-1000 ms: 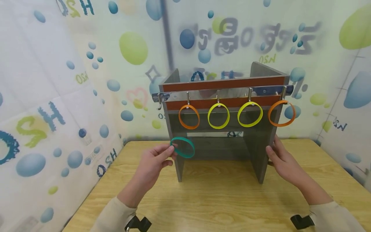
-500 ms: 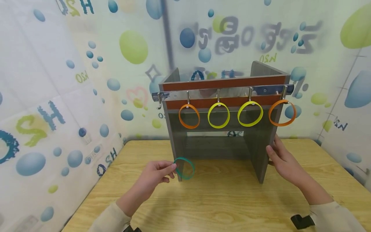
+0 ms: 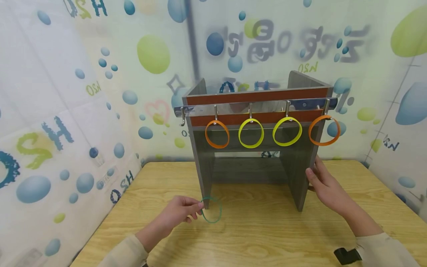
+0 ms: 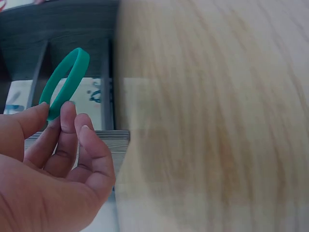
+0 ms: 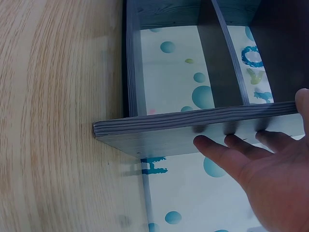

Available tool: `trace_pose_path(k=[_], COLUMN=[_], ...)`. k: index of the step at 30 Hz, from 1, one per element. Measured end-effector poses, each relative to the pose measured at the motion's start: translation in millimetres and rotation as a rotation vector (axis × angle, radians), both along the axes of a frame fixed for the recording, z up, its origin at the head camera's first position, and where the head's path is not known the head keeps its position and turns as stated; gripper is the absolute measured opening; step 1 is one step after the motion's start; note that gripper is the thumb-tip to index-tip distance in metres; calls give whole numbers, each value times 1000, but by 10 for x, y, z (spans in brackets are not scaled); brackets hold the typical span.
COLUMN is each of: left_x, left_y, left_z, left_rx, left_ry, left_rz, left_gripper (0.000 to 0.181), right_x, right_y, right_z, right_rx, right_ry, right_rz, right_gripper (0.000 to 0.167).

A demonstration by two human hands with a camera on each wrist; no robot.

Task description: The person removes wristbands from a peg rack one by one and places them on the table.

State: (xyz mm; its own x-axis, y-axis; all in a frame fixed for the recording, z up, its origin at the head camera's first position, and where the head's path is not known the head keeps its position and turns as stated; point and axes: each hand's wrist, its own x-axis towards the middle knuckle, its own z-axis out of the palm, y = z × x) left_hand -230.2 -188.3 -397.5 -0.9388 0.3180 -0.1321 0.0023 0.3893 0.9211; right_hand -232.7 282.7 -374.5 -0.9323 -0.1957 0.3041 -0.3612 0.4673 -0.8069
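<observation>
My left hand (image 3: 181, 213) pinches a teal wristband (image 3: 221, 211) between thumb and fingertips, just above the table in front of the shelf's left panel. In the left wrist view the wristband (image 4: 79, 70) stands tilted up from the fingertips. My right hand (image 3: 328, 185) holds the right side panel of a grey wooden shelf (image 3: 248, 170); the thumb lies at its front edge. In the right wrist view the fingertips touch the panel's outer face (image 5: 169, 137). A metal hook rail (image 3: 230, 108) spans the shelf's front. Two orange bands and two yellow bands (image 3: 262, 138) hang there.
The leftmost hook (image 3: 182, 116) on the rail has no band on it. The shelf stands on a wood-grain table (image 3: 253, 233). Patterned curtains (image 3: 100, 74) close in the back and both sides.
My left hand has moved down and slightly right with the teal wristband, from beside the shelf's left panel to near the table. The right hand and shelf have stayed put.
</observation>
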Motion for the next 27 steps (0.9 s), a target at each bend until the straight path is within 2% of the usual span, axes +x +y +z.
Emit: trace_pose_path(k=[6,16,27], left_x=[-4,-35,-2], left_y=[-16,-59,-15], left_z=[-55,-90,-129], left_rx=[-35,-77,-129], left_ry=[-3,2,12], left_rz=[-18,-73,-107], left_gripper=[38,34,29], right_x=[-15,4,22], right_y=[-9,-19,-10], right_z=[11,32,25], right_rx=[1,-10,-12], right_ry=[-12,-3,-5], right_rz=[0,10,7], right_gripper=[73,73,72])
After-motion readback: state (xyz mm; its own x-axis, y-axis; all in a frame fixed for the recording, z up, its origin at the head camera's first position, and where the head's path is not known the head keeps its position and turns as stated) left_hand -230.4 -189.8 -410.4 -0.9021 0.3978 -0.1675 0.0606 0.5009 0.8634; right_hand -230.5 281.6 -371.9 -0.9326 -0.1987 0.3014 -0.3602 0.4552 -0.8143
